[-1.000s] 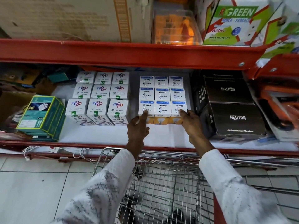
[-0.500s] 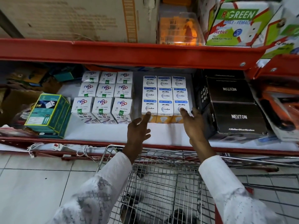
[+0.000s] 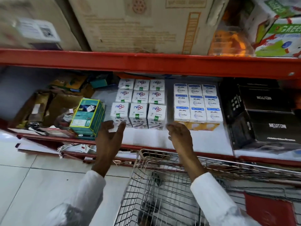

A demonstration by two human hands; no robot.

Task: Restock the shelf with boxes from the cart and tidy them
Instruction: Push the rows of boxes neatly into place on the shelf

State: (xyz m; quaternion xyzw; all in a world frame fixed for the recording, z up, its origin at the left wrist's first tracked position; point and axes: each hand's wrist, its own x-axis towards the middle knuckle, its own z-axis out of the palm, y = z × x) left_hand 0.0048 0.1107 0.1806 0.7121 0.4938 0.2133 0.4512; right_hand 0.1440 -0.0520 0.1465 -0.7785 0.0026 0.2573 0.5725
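Two blocks of small white boxes stand on the white shelf board [image 3: 146,139]. The left block [image 3: 140,103] carries colourful logos and green squares. The right block [image 3: 197,103] has blue-striped tops and orange fronts. My left hand [image 3: 110,136] is open at the front left corner of the left block, fingertips touching or almost touching the nearest box. My right hand [image 3: 179,136] is open at that block's front right corner, in the gap between the two blocks. Neither hand holds anything. The wire cart [image 3: 171,185] is below my arms.
A teal box [image 3: 88,116] stands left of the white boxes, with cardboard clutter [image 3: 48,105] beyond it. Black boxes [image 3: 267,111] fill the right side. The red upper shelf beam [image 3: 146,62] hangs overhead with large cartons on it. Tiled floor [image 3: 32,185] lies at lower left.
Both hands have left the front of the blue-striped block and shifted left to flank the left block's front row. The camera view has swung left too.
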